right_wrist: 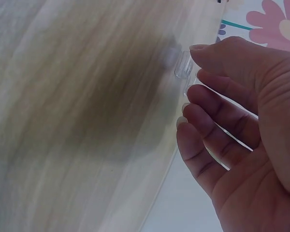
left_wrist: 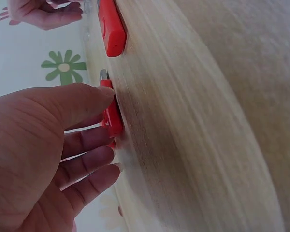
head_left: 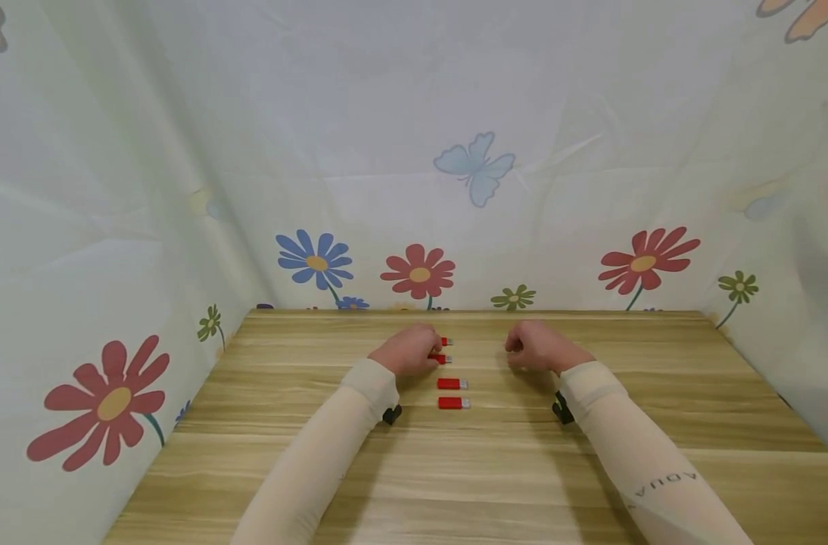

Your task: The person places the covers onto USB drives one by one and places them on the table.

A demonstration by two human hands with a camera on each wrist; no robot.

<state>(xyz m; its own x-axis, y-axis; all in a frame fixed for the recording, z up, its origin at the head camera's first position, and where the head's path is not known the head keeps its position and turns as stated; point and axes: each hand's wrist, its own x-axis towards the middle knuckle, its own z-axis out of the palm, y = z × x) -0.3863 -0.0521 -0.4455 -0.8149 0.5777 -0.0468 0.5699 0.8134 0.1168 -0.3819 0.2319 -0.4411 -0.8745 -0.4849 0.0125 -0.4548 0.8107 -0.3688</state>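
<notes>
My left hand [head_left: 409,350] pinches a red USB stick [left_wrist: 113,116] between thumb and index finger, low at the tabletop, its metal plug bare and pointing right. Just behind it lies another red USB stick [head_left: 446,342], partly hidden by the hand. Nearer the front, two more red USB sticks [head_left: 452,384] lie side by side with pale ends to the right. Across a gap, my right hand [head_left: 546,348] has a small clear cap [right_wrist: 183,66] at the tips of its thumb and index finger. A second clear cap [right_wrist: 189,86] shows beyond, partly covered by the fingers.
The wood-grain table [head_left: 482,469] runs back to a pale curtain [head_left: 359,151] printed with flowers and a butterfly. The curtain also stands along both sides. Dark wrist devices [head_left: 562,409] sit under the sleeves.
</notes>
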